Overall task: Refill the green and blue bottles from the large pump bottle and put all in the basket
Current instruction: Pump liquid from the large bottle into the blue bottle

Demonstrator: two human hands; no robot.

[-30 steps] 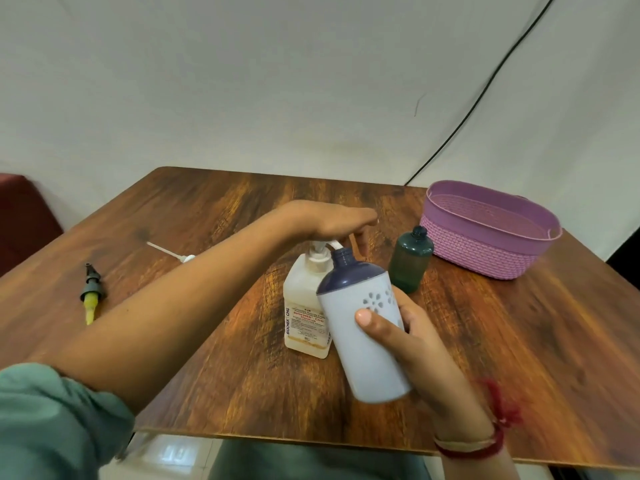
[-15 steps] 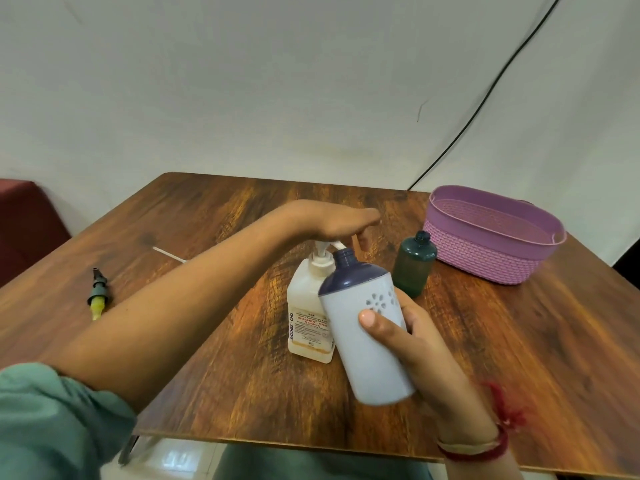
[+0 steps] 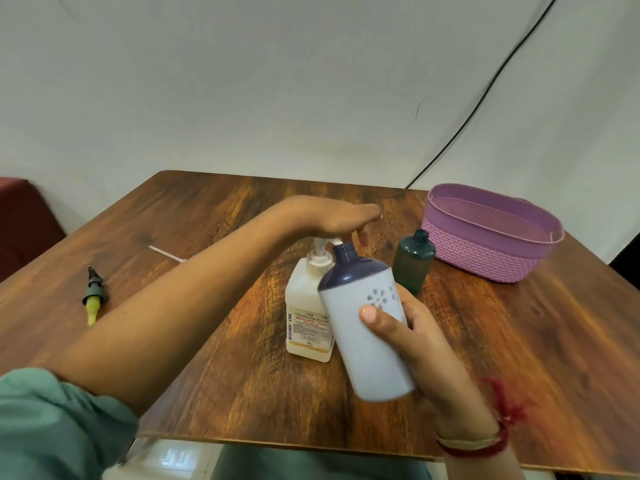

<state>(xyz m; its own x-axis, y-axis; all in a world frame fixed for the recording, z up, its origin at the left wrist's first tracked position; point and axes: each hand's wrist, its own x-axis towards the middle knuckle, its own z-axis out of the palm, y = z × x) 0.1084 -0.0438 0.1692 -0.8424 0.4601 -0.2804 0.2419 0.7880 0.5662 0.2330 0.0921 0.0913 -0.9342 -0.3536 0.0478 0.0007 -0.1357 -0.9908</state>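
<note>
Pale cloth backdrop, a black cable slanting down it toward 1 o'clock. Below, a dark wooden table, with a red-brown seat past its edge at 9 o'clock.

Near the table's middle, the large pump bottle, upright, white, printed label facing the camera. Left hand laid flat on the pump head, palm down, fingers straight and together, gripping nothing. Green sleeve pushed up at 7 o'clock.

Right hand wrapped round the blue bottle, thumb across the front just below the flower cut-outs, fingers curled behind. Held off the table, tilted toward 11 o'clock, uncapped neck right at the pump spout; touching or not, cannot tell. Red thread bracelet on that wrist.

Green bottle upright and uncapped at 2 o'clock from the pump bottle, between it and the basket. Basket purple, woven pattern, at the table's 2 o'clock edge.

At 9 o'clock, well apart, a black-and-yellow nozzle lying flat; beyond it, toward 10 o'clock, a thin white tube.
</note>
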